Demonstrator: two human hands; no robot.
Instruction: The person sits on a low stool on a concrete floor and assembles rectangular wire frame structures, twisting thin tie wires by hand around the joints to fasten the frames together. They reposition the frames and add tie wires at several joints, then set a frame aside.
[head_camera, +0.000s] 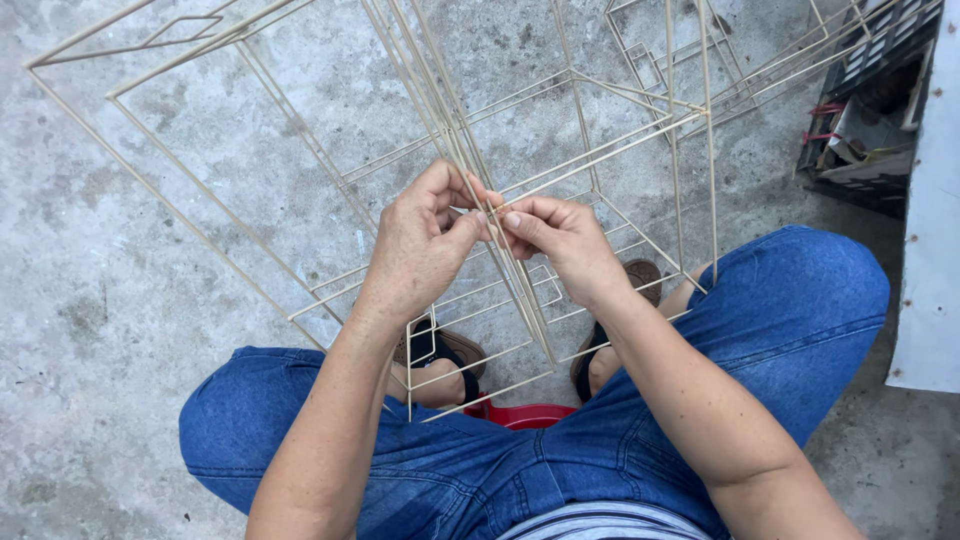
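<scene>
A large frame of thin pale bamboo sticks (250, 250) stands in front of me over the concrete floor. A bundle of several sticks (520, 290) runs diagonally down toward my knees. My left hand (420, 245) and my right hand (565, 240) meet at the middle of this bundle. Both pinch it with thumb and fingers, fingertips touching each other. Whatever lies between the fingertips is hidden.
I sit low, knees apart in blue jeans (790, 310), feet in brown sandals (445, 350) under the frame. A red stool edge (525, 413) shows between my legs. A dark crate with scraps (865, 110) and a pale board (930, 250) stand at the right.
</scene>
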